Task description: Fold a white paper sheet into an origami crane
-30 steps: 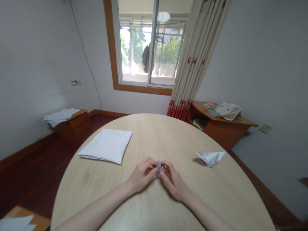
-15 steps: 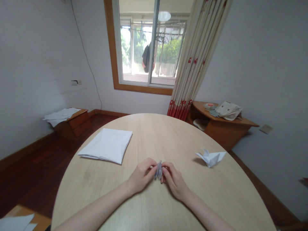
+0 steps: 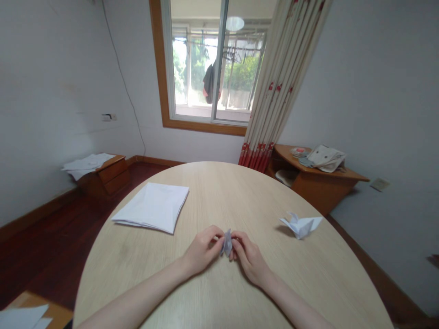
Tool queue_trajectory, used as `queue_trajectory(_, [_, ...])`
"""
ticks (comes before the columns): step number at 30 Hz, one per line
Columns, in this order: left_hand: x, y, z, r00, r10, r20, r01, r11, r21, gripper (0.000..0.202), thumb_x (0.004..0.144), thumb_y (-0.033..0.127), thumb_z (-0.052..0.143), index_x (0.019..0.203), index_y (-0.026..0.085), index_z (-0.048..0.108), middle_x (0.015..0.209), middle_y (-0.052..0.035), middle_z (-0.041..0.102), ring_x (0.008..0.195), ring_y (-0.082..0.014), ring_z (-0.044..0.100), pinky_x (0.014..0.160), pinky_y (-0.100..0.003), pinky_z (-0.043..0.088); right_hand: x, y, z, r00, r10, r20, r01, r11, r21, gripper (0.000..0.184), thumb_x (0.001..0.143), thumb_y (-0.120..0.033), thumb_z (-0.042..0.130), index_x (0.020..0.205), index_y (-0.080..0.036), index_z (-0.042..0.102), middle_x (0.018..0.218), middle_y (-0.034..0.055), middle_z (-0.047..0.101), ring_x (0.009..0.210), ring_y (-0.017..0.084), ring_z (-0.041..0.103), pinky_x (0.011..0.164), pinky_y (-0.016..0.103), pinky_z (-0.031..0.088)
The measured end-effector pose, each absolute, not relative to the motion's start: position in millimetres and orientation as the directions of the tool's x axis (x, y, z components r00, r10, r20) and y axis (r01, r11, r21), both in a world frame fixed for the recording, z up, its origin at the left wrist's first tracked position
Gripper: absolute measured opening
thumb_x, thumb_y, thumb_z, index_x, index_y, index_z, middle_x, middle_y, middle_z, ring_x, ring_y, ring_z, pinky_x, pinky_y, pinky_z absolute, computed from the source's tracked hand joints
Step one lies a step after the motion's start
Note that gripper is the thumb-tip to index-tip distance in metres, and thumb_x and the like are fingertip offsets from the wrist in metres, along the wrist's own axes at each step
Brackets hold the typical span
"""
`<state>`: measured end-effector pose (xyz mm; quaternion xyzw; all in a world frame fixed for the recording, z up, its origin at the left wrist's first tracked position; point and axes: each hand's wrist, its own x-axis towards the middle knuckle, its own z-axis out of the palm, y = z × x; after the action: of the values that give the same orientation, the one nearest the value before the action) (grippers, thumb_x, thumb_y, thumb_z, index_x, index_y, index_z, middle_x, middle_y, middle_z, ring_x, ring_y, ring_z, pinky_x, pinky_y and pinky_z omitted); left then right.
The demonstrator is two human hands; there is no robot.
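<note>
A small folded piece of paper (image 3: 227, 242), greyish white, stands upright between my hands above the near middle of the table. My left hand (image 3: 206, 246) pinches its left side between thumb and fingers. From the right, my right hand (image 3: 248, 256) grips the other side with thumb and curled fingers. Parts of the paper are hidden behind the fingertips. Off to the right, a white origami crane (image 3: 300, 226) rests on the table, apart from both hands.
A stack of white paper squares (image 3: 152, 206) lies on the left of the round wooden table (image 3: 219, 183). Behind the table are a low drawer unit (image 3: 111, 176) at left and a corner desk (image 3: 325, 183) at right. A curtain (image 3: 274, 91) hangs by the window.
</note>
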<state>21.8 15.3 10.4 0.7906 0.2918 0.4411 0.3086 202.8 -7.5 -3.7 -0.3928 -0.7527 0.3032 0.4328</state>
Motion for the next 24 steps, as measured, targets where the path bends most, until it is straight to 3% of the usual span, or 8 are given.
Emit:
queue_trajectory(8, [21, 14, 13, 0.44, 0.721, 0.535, 0.223, -0.665, 0.712, 0.022, 0.094, 0.027, 0.043, 0.088, 0.016, 0.061, 0.083, -0.0059, 0.065, 0.078, -0.0147, 0.062, 0.07, -0.023, 0.051, 204, -10, 0, -0.319, 0.822, 0.472, 0.393, 0.567, -0.724, 0.021, 0.099, -0.032, 0.032, 0.107, -0.021, 0.049, 0.065, -0.0022, 0.056, 0.058, 0.013, 0.057, 0.061, 0.025, 0.046])
queue_trajectory(15, [21, 8, 18, 0.515, 0.636, 0.574, 0.261, -0.755, 0.602, 0.022, 0.094, 0.024, 0.042, 0.09, 0.016, 0.061, 0.082, -0.006, 0.066, 0.076, -0.0147, 0.062, 0.072, -0.023, 0.05, 205, -11, 0, -0.311, 0.831, 0.461, 0.377, 0.553, -0.743, 0.02, 0.099, -0.034, 0.035, 0.098, -0.02, 0.049, 0.063, -0.0029, 0.055, 0.053, 0.012, 0.057, 0.056, 0.022, 0.045])
queue_trajectory(24, [31, 5, 19, 0.352, 0.835, 0.423, 0.234, -0.516, 0.824, 0.022, 0.089, 0.033, 0.05, 0.079, 0.016, 0.061, 0.077, -0.0043, 0.066, 0.068, -0.0141, 0.062, 0.061, -0.021, 0.051, 202, -9, 4, -0.305, 0.832, 0.463, 0.432, 0.554, -0.711, 0.027, 0.099, -0.04, 0.033, 0.092, -0.021, 0.051, 0.061, -0.0027, 0.056, 0.053, 0.012, 0.057, 0.056, 0.023, 0.045])
